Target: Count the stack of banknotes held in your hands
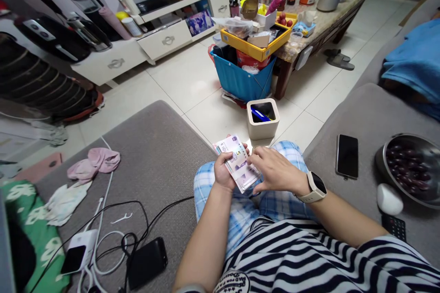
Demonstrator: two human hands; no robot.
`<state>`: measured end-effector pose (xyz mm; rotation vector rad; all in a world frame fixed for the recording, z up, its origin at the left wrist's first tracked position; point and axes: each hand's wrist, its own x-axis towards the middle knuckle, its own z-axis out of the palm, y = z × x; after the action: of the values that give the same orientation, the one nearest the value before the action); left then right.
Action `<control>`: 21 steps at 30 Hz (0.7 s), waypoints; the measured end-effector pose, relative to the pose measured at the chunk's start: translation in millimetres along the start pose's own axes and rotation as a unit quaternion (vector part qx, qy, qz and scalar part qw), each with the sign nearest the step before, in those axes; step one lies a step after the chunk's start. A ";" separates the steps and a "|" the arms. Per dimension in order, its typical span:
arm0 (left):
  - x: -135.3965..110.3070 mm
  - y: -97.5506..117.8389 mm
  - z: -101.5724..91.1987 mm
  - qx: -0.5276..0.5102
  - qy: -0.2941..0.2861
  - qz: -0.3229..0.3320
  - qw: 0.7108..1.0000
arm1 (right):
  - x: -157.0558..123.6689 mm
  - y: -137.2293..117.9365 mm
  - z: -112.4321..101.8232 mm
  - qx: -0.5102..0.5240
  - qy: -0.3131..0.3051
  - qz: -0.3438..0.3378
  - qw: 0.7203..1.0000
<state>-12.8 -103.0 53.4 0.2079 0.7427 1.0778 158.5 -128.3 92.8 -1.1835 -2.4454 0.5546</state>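
My left hand [225, 171] grips a stack of paper banknotes [238, 163] above my lap, with the fingers curled around its edge. My right hand [275, 169] rests on the upper face of the stack, fingertips pressing the notes. A pale smartwatch [315, 187] sits on my right wrist. Under both hands lie my legs in blue plaid trousers [220, 192]. The lower part of the stack fans out slightly, and I cannot read every denomination.
Grey sofa cushions [371, 119] flank me, holding a black smartphone [347, 156], a steel bowl of dark fruit [409, 169] and tangled cables [113, 238]. A small white bin [263, 119] stands ahead on the tiled floor [199, 82], before a blue basket [240, 78] and a cluttered table [309, 41].
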 end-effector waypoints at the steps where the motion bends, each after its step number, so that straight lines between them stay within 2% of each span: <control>1: -0.1 -0.3 0.3 0.000 -0.005 0.001 1.000 | 0.2 -0.1 -1.1 -0.004 -0.002 -0.002 1.000; 11: 1.3 -3.4 1.0 -0.014 -0.027 -0.004 1.000 | 3.6 -1.1 -3.4 -0.057 -0.005 -0.015 0.998; 21: -3.2 2.2 2.4 -0.058 -0.039 -0.050 0.996 | 2.9 1.5 -3.8 -0.057 0.026 -0.049 0.997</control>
<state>-13.8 -104.2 57.6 0.1116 0.6134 1.0084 159.7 -124.4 95.8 -1.1004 -2.5032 0.3560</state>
